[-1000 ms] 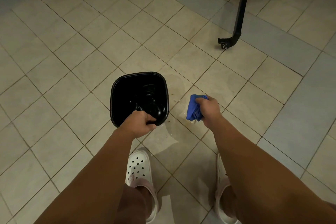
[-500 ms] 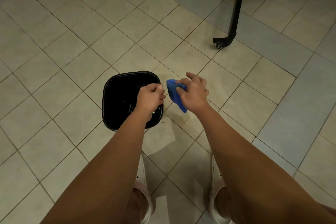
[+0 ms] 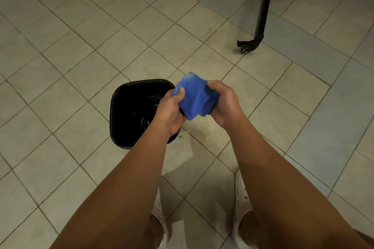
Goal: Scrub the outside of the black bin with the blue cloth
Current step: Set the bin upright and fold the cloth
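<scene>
Where we grip: left grip and right grip both pinch the cloth, fingers curled round its bunched folds.
Cloth: held up between our hands, over the right rim of the bin.
Bin: upright on the floor, unheld.
Change: our left grip has let go of the bin's rim and joined the cloth.
Meaning: we are probably refolding; no scrubbing yet.

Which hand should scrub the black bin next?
Probably the right hand: most of the blue cloth is bunched in its curled fingers. The left hand only pinches the cloth's edge and is nearer the black bin, so it could steady the rim.
</scene>
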{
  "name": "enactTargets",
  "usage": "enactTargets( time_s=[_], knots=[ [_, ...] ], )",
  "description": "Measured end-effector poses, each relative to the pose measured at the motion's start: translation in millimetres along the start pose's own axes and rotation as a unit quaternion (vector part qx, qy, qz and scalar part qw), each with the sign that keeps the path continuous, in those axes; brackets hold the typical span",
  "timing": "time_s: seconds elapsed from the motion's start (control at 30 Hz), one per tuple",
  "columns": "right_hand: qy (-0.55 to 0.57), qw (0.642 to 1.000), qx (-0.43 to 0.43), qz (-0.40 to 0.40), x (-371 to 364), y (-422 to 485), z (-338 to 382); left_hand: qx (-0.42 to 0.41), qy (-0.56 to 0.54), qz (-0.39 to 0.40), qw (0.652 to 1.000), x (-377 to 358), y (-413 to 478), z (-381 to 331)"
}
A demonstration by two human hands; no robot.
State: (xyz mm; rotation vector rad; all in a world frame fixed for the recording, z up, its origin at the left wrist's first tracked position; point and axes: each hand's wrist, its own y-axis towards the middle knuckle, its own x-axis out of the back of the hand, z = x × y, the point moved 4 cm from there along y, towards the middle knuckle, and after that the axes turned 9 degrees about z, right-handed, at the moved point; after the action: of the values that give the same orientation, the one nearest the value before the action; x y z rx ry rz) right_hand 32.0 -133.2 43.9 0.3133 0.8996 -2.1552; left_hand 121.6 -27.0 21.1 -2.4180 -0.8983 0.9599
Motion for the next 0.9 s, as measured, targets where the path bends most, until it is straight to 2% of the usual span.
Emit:
enactTargets(
  time_s=[0.1,0.23,0.3,0.37,0.47,0.53,0.63,0.73,0.9],
  knots=[
    [0.124,0.991,-0.060,-0.006,19.3,2.9,-13.0,-0.016,0.078,-0.030,0.996,-1.2,2.0,2.3],
    [0.025,0.997,-0.068,-0.036,43.1,1.4,-27.9,-0.013,0.197,-0.056,0.979,-10.3,8.6,13.9],
    [-0.019,0.998,-0.056,-0.036,52.2,2.2,-35.0,0.003,0.223,-0.090,0.971,-12.9,11.8,24.6],
    [-0.019,0.996,-0.073,-0.048,61.2,-0.4,-43.1,0.021,0.208,-0.121,0.970,-14.6,13.6,36.8],
    [-0.014,0.983,-0.167,-0.081,74.2,-7.1,-60.2,0.060,0.114,-0.139,0.982,-13.4,18.4,56.2],
    [-0.034,0.975,-0.199,-0.089,80.1,-6.2,-68.9,0.078,0.100,-0.138,0.982,-12.0,22.1,67.1],
    [-0.044,0.973,-0.175,-0.144,87.2,6.2,-76.3,0.107,0.113,-0.149,0.977,-11.2,27.4,84.4],
    [-0.135,0.955,-0.158,-0.214,94.4,15.0,-81.9,0.128,0.114,-0.174,0.970,-7.2,34.9,103.3],
    [-0.200,0.947,-0.170,-0.185,105.3,25.2,-108.1,0.153,0.101,-0.200,0.963,9.1,44.3,130.5]
  ],
)
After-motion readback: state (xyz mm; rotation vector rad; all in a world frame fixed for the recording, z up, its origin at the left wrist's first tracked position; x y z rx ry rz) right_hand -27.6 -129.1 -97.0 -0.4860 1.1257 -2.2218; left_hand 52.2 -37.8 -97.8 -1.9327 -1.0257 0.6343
